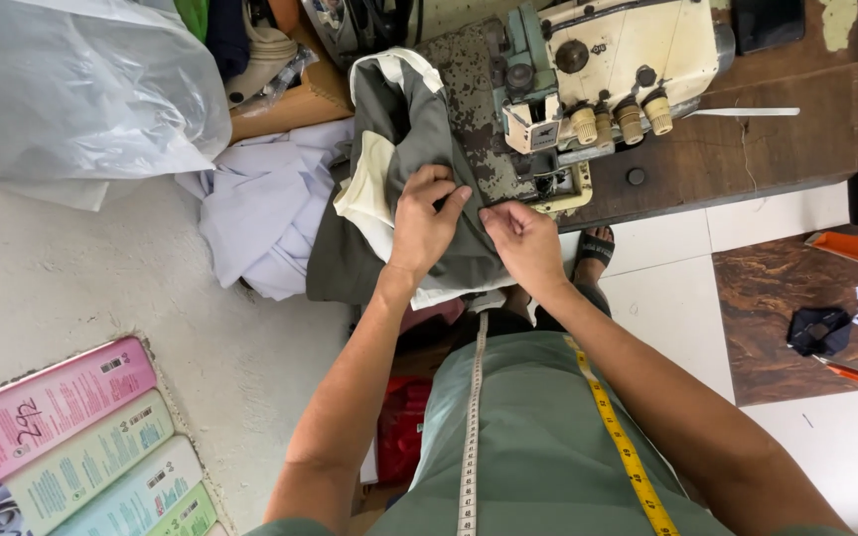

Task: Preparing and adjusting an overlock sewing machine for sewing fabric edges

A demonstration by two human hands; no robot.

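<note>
Head view: grey-green folded cloth garment with cream lining (419,149) lies on the worn wooden counter (747,149), just left of the pale green overlock sewing machine (598,69). Left hand (424,220) closed on its fold, pressing down. Right hand (523,238) pinches the edge, fingers narrow, beside the presser foot. Keep the edges aligned and flat. Forearms converge; yellow measuring tape (618,437) hangs round the neck.

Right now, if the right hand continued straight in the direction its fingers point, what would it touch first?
The right hand points left, toward the left hand. It would probably meet those fingertips first, over the grey fabric that both pinch; depth is unclear.
</note>
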